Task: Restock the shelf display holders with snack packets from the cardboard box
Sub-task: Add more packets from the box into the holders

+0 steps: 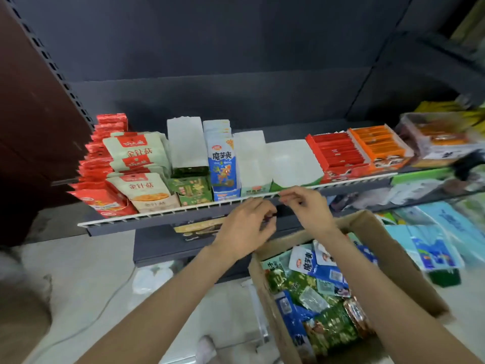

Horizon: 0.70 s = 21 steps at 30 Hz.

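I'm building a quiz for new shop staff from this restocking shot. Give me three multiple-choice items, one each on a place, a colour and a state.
1. Where is the cardboard box?
A. below the shelf rail, to the person's right
B. on the shelf
C. behind the red packets

2. What colour is the packet printed in front of the stack between the white holders?
A. orange
B. blue and white
C. black

3. How is the wide holder behind the hands?
A. full of red packets
B. tipped over
C. showing no packets

Answers: 1 A, it sits under the right hand and forearm. 2 B, the blue and white packet faces forward. 3 C, only its white inside shows; the left hand is near the rail.
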Available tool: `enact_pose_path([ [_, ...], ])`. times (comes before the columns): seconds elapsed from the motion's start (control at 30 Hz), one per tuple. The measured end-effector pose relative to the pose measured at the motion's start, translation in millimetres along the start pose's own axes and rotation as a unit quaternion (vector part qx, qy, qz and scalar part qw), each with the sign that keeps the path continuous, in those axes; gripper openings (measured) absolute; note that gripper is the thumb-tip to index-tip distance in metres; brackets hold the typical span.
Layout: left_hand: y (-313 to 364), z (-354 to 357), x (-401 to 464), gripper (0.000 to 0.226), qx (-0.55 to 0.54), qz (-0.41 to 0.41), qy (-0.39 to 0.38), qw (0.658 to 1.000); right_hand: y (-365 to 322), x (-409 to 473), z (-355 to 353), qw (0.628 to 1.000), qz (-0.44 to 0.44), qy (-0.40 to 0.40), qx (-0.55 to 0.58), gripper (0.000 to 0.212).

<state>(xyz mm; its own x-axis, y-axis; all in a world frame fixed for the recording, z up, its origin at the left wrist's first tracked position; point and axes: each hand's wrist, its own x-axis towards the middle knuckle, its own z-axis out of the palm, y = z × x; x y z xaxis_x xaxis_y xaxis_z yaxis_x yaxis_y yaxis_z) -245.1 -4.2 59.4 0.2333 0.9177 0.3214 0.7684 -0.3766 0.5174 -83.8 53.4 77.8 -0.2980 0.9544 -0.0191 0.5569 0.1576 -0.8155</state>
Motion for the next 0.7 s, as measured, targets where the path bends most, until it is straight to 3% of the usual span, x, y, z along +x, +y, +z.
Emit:
enact_pose_path([
  [0.13, 38.0, 65.6, -2.2, 0.019, -0.045, -0.083, -0.131, 0.987, 72.2, -41.0, -21.6, 0.994, 0.062, -0.004, -0.090, 0.021],
  [0.2, 52.8, 97.6, -1.5, 0.022, -0.033, -0.154, -0.214, 0.964, 107.1, -55.6, -28.0, 0.983, 0.089, -0.033, -0.158, 0.029],
  [0.3, 53.7, 153.0, -10.0, 0.036, 0.024, -0.231, -0.342, 0.910, 153.3, -75.9, -31.6, 0.958, 0.133, -0.137, -0.215, 0.061],
  [0.4, 39.0, 196.3, -25.9, 0.069, 0.079, -0.333, -0.389, 0.856, 181.6, -98.6, -32.1, 0.942, 0.142, -0.233, -0.195, 0.090],
  [0.53, 44.6, 201.3, -34.8, 0.073, 0.094, -0.390, -0.390, 0.829, 194.0, -121.3, -33.9, 0.916, 0.101, -0.313, -0.230, 0.079],
  [0.6, 52.0, 198.5, -35.6, 0.063, 0.113, -0.371, -0.389, 0.836, 197.9, -126.7, -34.7, 0.892, 0.081, -0.345, -0.280, 0.062],
  [0.7, 55.4, 195.9, -36.7, 0.040, 0.162, -0.351, -0.362, 0.849, 198.2, -124.5, -36.3, 0.883, 0.041, -0.324, -0.338, 0.033],
])
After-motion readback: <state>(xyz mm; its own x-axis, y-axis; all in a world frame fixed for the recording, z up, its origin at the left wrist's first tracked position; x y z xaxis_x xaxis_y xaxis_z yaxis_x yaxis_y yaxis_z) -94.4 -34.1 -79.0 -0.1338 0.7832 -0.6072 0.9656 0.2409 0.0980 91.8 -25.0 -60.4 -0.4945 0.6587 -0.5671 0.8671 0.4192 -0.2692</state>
